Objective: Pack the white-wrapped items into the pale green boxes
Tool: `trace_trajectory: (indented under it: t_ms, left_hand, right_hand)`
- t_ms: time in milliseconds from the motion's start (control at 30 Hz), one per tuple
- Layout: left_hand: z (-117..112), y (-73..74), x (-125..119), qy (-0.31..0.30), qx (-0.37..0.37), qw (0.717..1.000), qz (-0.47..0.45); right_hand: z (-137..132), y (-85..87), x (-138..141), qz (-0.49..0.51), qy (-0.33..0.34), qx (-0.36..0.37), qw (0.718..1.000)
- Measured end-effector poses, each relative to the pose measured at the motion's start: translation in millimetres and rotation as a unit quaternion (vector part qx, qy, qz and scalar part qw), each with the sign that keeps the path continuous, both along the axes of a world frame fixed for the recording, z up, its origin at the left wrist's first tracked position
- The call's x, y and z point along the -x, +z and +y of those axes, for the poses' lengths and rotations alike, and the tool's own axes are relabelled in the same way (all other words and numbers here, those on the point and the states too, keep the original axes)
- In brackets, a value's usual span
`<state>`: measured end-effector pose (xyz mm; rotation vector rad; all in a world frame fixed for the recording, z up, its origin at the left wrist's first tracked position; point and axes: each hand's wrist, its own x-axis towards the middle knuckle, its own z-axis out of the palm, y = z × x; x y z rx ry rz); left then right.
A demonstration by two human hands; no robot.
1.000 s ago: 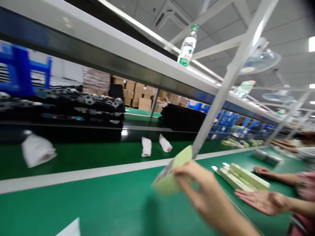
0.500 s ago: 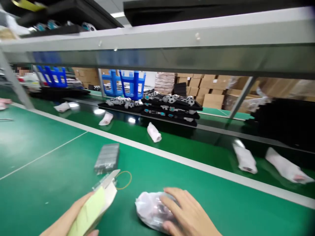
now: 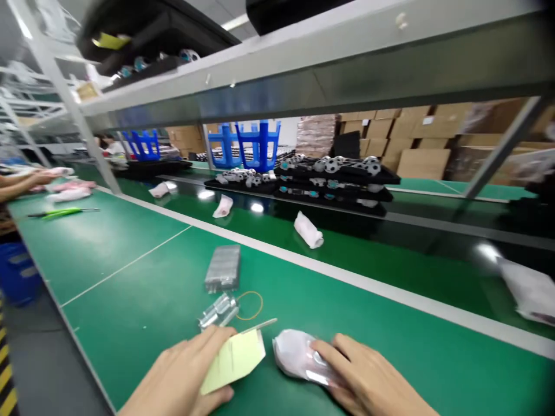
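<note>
My left hand (image 3: pixel 182 375) grips a flat pale green carton (image 3: pixel 234 359) low over the green table (image 3: pixel 130 289). My right hand (image 3: pixel 368 378) is closed on a crumpled white plastic bag (image 3: pixel 295 358) with something inside, lying on the table just right of the carton. A clear plastic stack (image 3: pixel 222 268), a small clear packet (image 3: pixel 217 312) and a rubber band (image 3: pixel 250 305) lie just beyond my hands.
Several white bagged items (image 3: pixel 309 231) ride the conveyor belt (image 3: pixel 390 260) behind the table. Black trays of football-patterned parts (image 3: pixel 338 179) sit beyond it, with blue stools (image 3: pixel 243 147) and cardboard boxes (image 3: pixel 425 156). Another person's arm (image 3: pixel 21 184) works at far left near a green tool (image 3: pixel 65 212). A shelf (image 3: pixel 303 69) hangs overhead.
My view has swung from the right end of the line leftwards and down. The carton passed to my left hand and came down to the table, and my right hand has settled on the white bag.
</note>
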<state>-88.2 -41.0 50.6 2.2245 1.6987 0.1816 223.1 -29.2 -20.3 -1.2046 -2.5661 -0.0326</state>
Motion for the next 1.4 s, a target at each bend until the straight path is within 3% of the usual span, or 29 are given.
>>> trace_trajectory:
  t_ms: [167,300,400,467,633,733,900,1067,1267,1400]
  left_hand:
    - [11,-13.3,-8,-0.037,0.101,0.994,0.010]
    - [20,-7.5,-19,-0.052,0.146,0.986,-0.053]
    - [32,-2.1,-29,-0.105,0.190,0.974,-0.066]
    - [39,-5.8,-32,-0.130,0.158,0.979,-0.024]
    - [33,-36.7,-31,-0.140,-0.042,0.987,0.071]
    - [25,-48.3,-31,-0.166,-0.075,0.979,0.095]
    - [23,-47.8,-31,-0.222,-0.129,0.964,0.062]
    - [22,-50.6,-30,-0.213,-0.146,0.963,0.077]
    - [23,-51.9,-29,-0.222,-0.171,0.957,0.073]
    - [21,-43.7,-32,-0.222,-0.142,0.960,0.089]
  right_hand:
    - [-12,22.4,-24,0.047,-0.017,0.099,0.994]
    - [-23,31.5,-37,0.067,0.030,0.110,0.991]
    - [-27,33.5,-40,0.103,0.042,0.094,0.989]
    - [-28,32.4,-42,0.111,0.026,0.106,0.988]
    - [-26,27.7,-45,0.103,-0.013,0.196,0.975]
    - [-18,26.2,-39,0.103,-0.019,0.241,0.965]
    - [-10,26.7,-28,0.033,0.018,0.240,0.970]
    - [-10,27.0,-21,-0.016,0.037,0.215,0.976]
    - [-4,26.2,-18,0.029,0.059,0.227,0.972]
    - [-10,26.7,-41,0.094,0.048,0.248,0.963]
